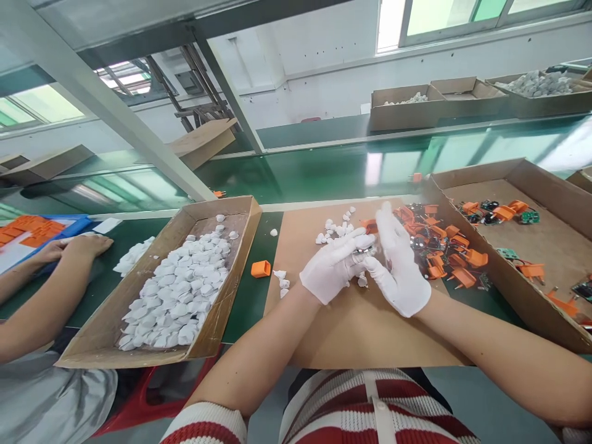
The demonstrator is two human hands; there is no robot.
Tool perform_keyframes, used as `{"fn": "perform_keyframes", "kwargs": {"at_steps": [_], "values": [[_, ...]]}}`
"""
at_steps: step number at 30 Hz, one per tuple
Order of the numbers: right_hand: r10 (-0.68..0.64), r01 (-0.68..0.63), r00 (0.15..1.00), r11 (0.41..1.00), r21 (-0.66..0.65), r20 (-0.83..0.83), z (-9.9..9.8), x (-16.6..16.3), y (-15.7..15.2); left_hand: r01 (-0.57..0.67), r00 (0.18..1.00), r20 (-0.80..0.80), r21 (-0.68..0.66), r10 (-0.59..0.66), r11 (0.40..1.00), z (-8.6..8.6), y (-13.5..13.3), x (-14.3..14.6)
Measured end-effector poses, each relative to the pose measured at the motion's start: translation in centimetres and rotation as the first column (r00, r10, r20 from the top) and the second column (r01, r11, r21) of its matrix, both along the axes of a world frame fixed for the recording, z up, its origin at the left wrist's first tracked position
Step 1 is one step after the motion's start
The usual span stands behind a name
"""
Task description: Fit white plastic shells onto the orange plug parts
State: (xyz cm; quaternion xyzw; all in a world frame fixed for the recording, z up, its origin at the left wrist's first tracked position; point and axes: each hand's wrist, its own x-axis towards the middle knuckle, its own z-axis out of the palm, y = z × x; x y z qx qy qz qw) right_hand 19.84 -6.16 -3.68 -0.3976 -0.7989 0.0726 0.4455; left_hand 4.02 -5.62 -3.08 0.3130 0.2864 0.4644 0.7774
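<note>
My left hand (pixel 330 266), in a white glove, is closed over a small shiny part (pixel 365 250), mostly hidden by the fingers. My right hand (pixel 398 271), also gloved, faces it with straight fingers and its thumb close to that part; I cannot tell whether it touches. Beyond the left fingertips shows an orange plug piece (pixel 369 226). Small white lumps (pixel 340 228) lie behind my left hand on a brown cardboard sheet (pixel 351 339). Right of my right hand is a heap of orange plugs with electronic parts (pixel 456 250).
At left, a cardboard tray (pixel 252 231) holds many white lumps, with an orange housing (pixel 261 269) beside it. A larger cardboard box (pixel 490 176) with plugs and circuit boards stands right. A co-worker's hands (pixel 87 245) are at far left. More boxes (pixel 407 114) sit on a back ledge.
</note>
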Motion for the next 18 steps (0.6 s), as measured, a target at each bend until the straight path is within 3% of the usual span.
{"fn": "perform_keyframes", "kwargs": {"at_steps": [5, 8, 14, 18], "values": [[-0.165, 0.116, 0.958, 0.971, 0.209, 0.235, -0.6, -0.6, 0.1, -0.061, 0.996, -0.060, 0.136, 0.069, 0.989, 1.2, -0.8, 0.6], [-0.138, 0.069, 0.949, 0.968, 0.243, 0.283, -0.1, -0.1, 0.6, -0.053, 0.994, -0.087, 0.135, 0.065, 0.989, 1.6, -1.0, 0.7], [0.125, -0.121, 0.990, 0.990, -0.072, 0.059, 1.6, 0.5, 1.1, 0.031, 0.990, -0.137, 0.117, -0.014, 0.993, 1.1, -0.7, -0.1], [0.177, -0.178, 0.984, 0.974, -0.142, -0.020, 2.3, 0.6, 0.9, 0.105, 0.994, -0.030, 0.068, -0.103, 0.992, 1.5, -0.8, -0.3]]}}
